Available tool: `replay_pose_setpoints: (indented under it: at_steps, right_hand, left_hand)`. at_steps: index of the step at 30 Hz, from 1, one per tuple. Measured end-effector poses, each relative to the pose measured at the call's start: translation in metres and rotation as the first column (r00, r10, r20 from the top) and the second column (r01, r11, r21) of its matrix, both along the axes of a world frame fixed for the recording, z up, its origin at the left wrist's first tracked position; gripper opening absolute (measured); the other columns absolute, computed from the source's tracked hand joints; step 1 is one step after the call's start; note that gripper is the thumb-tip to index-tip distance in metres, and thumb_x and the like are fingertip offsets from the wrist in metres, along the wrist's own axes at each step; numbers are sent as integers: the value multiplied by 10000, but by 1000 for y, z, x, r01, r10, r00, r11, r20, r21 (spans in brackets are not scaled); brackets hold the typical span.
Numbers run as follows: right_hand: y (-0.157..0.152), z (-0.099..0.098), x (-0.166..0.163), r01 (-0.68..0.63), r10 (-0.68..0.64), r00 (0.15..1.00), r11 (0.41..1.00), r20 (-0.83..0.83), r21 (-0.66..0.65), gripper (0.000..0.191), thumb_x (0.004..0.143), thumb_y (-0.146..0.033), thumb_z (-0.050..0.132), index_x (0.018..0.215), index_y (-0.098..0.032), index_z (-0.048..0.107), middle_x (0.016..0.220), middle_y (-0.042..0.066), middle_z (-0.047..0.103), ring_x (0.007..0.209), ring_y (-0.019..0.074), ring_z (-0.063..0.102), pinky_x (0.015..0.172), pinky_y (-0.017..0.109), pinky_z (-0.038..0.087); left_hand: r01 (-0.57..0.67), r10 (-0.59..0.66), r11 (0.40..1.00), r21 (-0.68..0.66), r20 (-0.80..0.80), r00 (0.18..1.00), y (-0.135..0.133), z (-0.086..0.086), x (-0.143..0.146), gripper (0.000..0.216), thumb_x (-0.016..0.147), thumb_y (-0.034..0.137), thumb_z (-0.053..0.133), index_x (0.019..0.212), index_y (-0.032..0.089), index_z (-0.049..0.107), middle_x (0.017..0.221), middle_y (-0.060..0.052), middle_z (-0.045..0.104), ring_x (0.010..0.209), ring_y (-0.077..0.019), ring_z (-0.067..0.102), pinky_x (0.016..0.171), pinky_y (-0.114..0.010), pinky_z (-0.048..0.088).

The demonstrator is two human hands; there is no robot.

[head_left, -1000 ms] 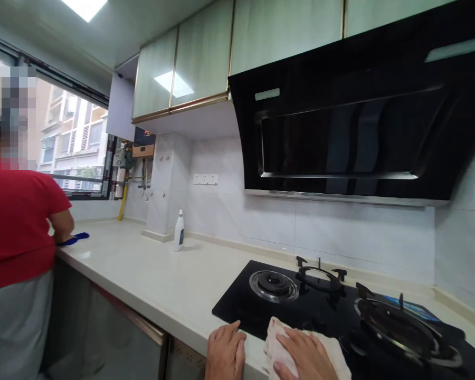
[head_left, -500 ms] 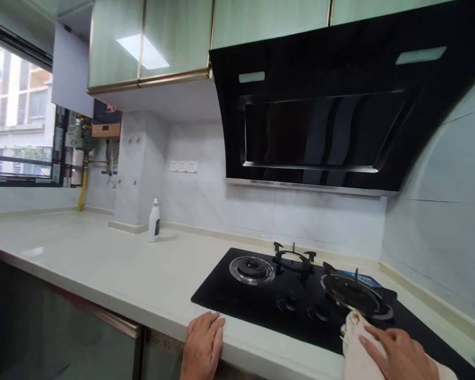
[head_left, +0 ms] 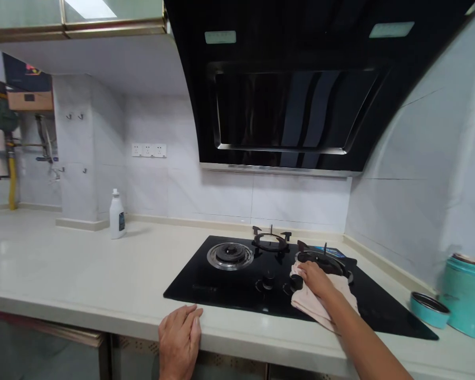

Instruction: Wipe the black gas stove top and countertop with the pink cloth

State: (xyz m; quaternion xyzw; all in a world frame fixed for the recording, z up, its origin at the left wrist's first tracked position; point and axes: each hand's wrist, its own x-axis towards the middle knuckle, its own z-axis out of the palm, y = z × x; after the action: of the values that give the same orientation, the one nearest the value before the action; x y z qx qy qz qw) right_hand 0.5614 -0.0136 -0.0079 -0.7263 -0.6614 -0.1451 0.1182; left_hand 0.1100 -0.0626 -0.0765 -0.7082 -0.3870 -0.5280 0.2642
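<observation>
Right of lower centre, head view: our right hand (head_left: 316,278) grips the pink cloth (head_left: 307,303) on the black cooktop (head_left: 221,287), near the right burner (head_left: 320,258). Lower centre-left: our left hand (head_left: 179,338) rests, fingers loosely extended, on the counter (head_left: 83,258).

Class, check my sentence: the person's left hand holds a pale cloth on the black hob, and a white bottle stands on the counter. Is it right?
Not quite: the head view shows the right hand holding the pale cloth on the black hob; the white bottle does stand on the counter.
</observation>
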Motion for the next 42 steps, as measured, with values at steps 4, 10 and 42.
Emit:
replay_pose_setpoints:
  at_steps: [4,10,42]
  right_hand:
    - [3,6,3,-38,38,999,999,-22,-15,343,995,-442,594,1224,-189,628,1226,69,639,1120,226,609,988,466,504]
    - [-22,1,-15,100,-100,995,995,-19,18,381,1003,-460,566,1287,-207,599,1270,78,608,1149,248,582,999,497,482]
    - [-78,20,-253,-303,329,931,938,-161,167,294,946,-446,563,1121,-211,594,1109,86,601,1057,276,498,952,455,399]
  left_hand:
    - [2,-2,1000,5,-11,1000,4,-1,-1,279,1004,217,453,1020,224,731,1020,-45,749,986,-236,653,918,-415,406]
    - [17,-19,1000,-22,-64,998,4,0,-7,296,1016,255,442,1069,216,730,1062,-58,751,1019,-241,655,931,-407,406]
    - [33,-32,999,12,-100,994,11,2,-11,311,1008,295,437,1078,211,728,1056,-71,758,985,-252,668,906,-408,412]
